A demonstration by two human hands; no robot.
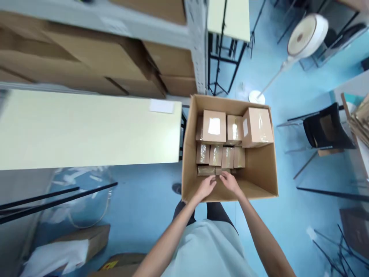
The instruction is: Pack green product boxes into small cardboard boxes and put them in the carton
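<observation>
A large open carton [261, 163] stands before me with several taped cardboard boxes inside. My left hand [206, 187] reaches over its near wall, fingers curled at the near edge of a small cardboard box [222, 171] in the lowest row. Close beside it, my right hand [229, 181] has bent fingers on the same small box. The fingertips are partly hidden. Another small box [205, 171] lies just to the left. Beyond are a row of taped boxes [215, 155], a box with a white label [214, 126] and a bigger box [261, 127] at the far right.
A long pale table [92, 130] extends to the left, with a white slip [162, 106] on it. Behind it, a metal shelf [197, 46] holds cartons. A white standing fan [307, 34] and a black chair [328, 127] are to the right on the blue floor.
</observation>
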